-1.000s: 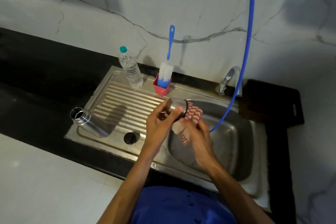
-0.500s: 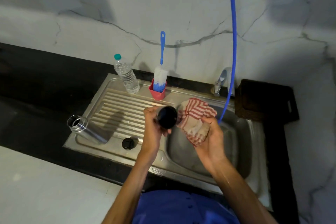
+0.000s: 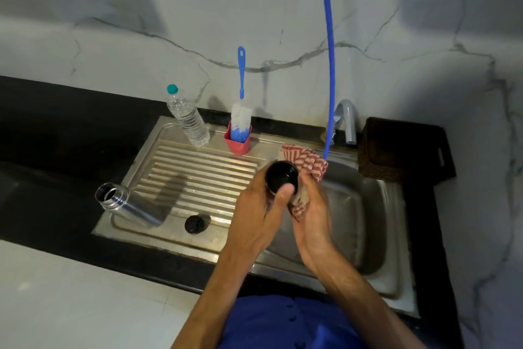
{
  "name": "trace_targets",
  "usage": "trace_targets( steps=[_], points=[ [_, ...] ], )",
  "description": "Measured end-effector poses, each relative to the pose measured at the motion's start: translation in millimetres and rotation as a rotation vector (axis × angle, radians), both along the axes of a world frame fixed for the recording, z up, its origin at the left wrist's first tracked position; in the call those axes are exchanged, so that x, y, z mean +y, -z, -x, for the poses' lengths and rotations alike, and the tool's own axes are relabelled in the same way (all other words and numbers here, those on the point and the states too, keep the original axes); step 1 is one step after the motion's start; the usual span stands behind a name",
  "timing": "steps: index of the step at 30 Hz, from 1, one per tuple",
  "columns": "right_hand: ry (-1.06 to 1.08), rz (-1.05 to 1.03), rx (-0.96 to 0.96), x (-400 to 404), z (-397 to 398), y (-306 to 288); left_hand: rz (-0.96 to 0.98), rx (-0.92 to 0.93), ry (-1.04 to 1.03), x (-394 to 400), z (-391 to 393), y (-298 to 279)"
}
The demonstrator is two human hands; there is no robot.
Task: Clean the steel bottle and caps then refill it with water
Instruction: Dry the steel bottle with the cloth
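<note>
The left hand grips a cup-shaped cap, thumb pressed on its rim and fingers curled round the side. The dark open end faces up at the camera, prob so the person can see inside while wiping. The right hand pinches a red & white striped cloth against the side of the cap. The cloth bunches up behind the cap and hangs down a bit between the hands. Both hands are held over the edge of the sink bowl, I think so drips fall in there.

The steel bottle lies on its side at the left end of the ribbed draining board, mouth open, no cap on. It looks put there to wait or drain. A small black cap sits on the board near the front edge, apart from the bottle.

At the back, a plastic water bottle stands upright w/ its green lid on. Just beside it a brush stands in a pink cup. A blue hose hangs down by the tap.

Cleaning is not done yet, I think, and no refill has started.
</note>
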State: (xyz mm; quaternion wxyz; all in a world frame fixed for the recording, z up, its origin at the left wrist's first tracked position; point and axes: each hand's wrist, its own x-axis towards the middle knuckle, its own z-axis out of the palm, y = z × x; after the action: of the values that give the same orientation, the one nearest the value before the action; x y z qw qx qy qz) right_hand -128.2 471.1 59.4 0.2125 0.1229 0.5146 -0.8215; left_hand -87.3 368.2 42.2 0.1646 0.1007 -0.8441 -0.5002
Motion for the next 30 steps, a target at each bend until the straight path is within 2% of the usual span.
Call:
trace_targets(
  steps=[5, 8, 10, 13, 14, 16, 20, 21, 23, 25, 27, 30],
  points=[
    [-0.056, 0.036, -0.070, 9.4, 4.5, 2.7, 0.103, -0.232, -0.039, -14.0, 7.9, 4.3],
    [-0.139, 0.009, -0.083, 15.3, 6.1, 5.6, -0.006, -0.288, 0.033, -23.9, 10.2, 2.8],
    [-0.170, 0.002, -0.078, 18.5, 8.4, 8.5, -0.160, -0.251, 0.003, -20.7, 8.8, 2.6],
    [-0.150, 0.045, -0.117, 18.0, 10.5, 9.1, -0.349, -0.141, -0.267, -3.3, 7.2, 10.5],
    [-0.154, 0.067, -0.137, 15.6, 10.0, 8.1, -0.381, -0.112, -0.296, 3.3, 7.2, 14.8],
    [-0.171, 0.101, -0.190, 11.2, 9.5, 6.1, -0.369, -0.123, -0.248, 11.9, 8.8, 22.2],
    [-0.212, 0.100, -0.287, 17.2, 17.1, 5.2, -0.133, -0.210, -0.185, -1.0, 18.8, 23.0],
    [-0.229, 0.095, -0.298, 20.2, 17.7, 6.0, -0.162, -0.167, -0.158, -7.0, 21.7, 22.7],
    [-0.260, 0.099, -0.318, 26.7, 16.2, 7.6, -0.382, -0.043, -0.102, -17.7, 25.8, 21.5],
    [-0.255, 0.128, -0.354, 37.0, 16.6, 11.8, -0.504, 0.003, -0.130, -30.2, 25.6, 28.1],
    [-0.250, 0.112, -0.355, 51.6, 20.8, 14.2, -0.359, -0.024, -0.250, -44.2, 22.7, 46.2],
    [-0.331, -0.006, -0.301, 80.2, 24.0, 19.7, -0.174, -0.211, -0.378, -63.1, 14.4, 90.7]
  ],
)
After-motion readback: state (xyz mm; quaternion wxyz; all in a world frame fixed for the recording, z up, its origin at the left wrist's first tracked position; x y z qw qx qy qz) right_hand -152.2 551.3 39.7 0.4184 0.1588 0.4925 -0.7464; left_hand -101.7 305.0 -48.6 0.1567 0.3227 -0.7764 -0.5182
